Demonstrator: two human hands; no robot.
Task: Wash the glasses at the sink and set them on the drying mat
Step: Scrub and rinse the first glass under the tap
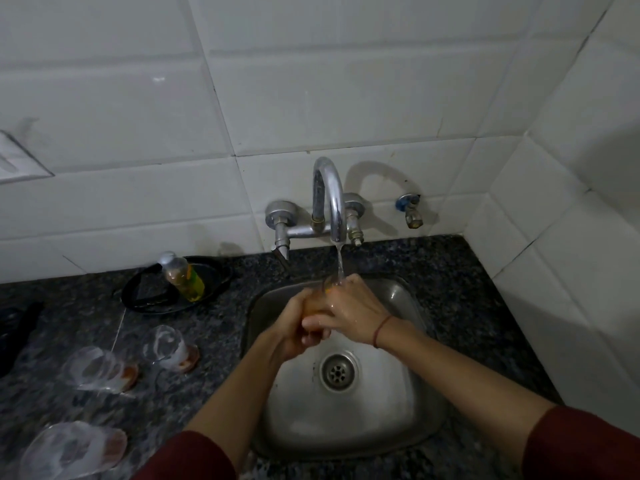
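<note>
Glass (pixel 327 285) is centre frame over the sink (pixel 408 299), under the tap (pixel 329 199) stream, mostly hidden by both hands. Left hand (pixel 294 329) wraps it from below and right hand (pixel 353 311) curls over the top, so both are gripping. Expect it to be light, rigid and brittle, and slick with water and suds. Best hold is a full wrap round the wall, not a rim pinch, kept low over the sink. Three more glasses (pixel 100 368) stand soapy at lower left on the counter (pixel 214 323).

4 glasses (pixel 172 348) (pixel 102 368) (pixel 74 450) (pixel 327 282), 2 hands (pixel 294 329) (pixel 349 308), 1 btl (pixel 183 277), 1 sink (pixel 398 403), 1 tap (pixel 329 188)
</note>
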